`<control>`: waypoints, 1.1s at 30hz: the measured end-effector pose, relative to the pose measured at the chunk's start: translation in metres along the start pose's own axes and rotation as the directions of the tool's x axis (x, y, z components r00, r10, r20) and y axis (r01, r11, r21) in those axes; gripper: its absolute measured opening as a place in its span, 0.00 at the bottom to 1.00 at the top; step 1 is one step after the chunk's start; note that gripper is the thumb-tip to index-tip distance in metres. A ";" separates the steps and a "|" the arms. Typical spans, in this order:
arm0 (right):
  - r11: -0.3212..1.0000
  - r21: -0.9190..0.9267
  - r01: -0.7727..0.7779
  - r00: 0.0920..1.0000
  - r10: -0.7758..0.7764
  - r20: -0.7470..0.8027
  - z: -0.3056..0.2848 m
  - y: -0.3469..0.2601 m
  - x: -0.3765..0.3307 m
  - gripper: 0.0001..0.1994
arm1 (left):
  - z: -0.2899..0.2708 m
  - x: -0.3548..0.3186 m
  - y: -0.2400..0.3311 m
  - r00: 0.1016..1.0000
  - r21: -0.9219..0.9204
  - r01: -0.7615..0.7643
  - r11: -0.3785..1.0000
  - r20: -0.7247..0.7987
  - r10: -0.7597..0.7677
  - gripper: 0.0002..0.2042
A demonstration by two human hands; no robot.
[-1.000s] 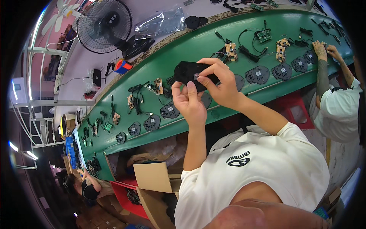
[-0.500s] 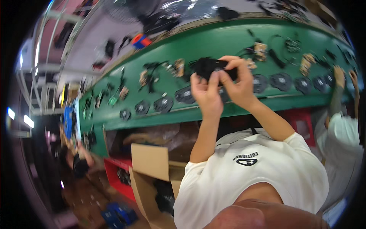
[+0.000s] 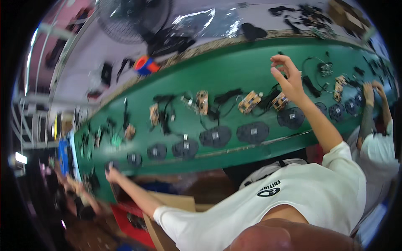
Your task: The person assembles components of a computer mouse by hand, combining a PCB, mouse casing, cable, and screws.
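My left hand (image 3: 113, 174) reaches far out to the left, its fingers closed at the near edge of a dark, rounded plastic cover (image 3: 111, 164). That cover is small in the picture and partly hidden by the fingertips. My right hand (image 3: 289, 78) is raised over the green bench with its fingers bent and apart from the thumb, and nothing shows between them. Below it lie a tan circuit board (image 3: 280, 101) with black leads and another dark cover (image 3: 291, 118).
Along the near side of the green bench (image 3: 201, 69) runs a row of dark covers (image 3: 252, 132), with boards (image 3: 202, 103) and cables behind. An orange-and-blue roll (image 3: 146, 65) and a fan (image 3: 134, 19) stand beyond. Another person's hands (image 3: 368, 93) work at the right.
My hands have parted: the left has gone far left to a cover, the right has moved right and up. The black thing held between them before is out of both hands.
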State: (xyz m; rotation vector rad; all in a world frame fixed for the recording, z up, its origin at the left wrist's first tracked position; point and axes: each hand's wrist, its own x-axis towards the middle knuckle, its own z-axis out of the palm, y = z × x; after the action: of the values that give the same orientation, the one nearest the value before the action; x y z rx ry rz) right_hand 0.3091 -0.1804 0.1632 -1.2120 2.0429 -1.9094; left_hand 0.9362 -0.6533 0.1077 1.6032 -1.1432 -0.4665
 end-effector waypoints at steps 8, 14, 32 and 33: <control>0.784 -0.618 -0.058 0.998 0.041 -0.040 -0.079 0.115 0.147 0.27 | 0.002 0.066 -0.078 0.962 0.281 -0.092 0.955 0.271 0.013 0.31; 0.645 -0.761 -0.064 0.961 0.246 0.128 -0.058 0.130 0.191 0.35 | 0.021 0.045 -0.080 0.990 0.395 -0.112 0.912 -0.035 0.137 0.35; 0.539 -0.837 0.092 0.995 -0.015 0.099 -0.210 0.185 0.203 0.27 | -0.031 -0.065 0.033 0.973 0.046 -0.227 0.973 -0.038 0.229 0.10; 0.509 -0.851 0.130 0.991 -0.036 0.130 -0.207 0.172 0.192 0.27 | -0.031 -0.067 0.031 0.974 0.097 -0.223 0.970 -0.017 0.226 0.09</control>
State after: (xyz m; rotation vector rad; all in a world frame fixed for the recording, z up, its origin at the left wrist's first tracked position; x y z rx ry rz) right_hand -0.0192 -0.1449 0.1396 -1.4993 3.0307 -0.6843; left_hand 0.9153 -0.5792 0.1301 1.5324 -1.3244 -0.2446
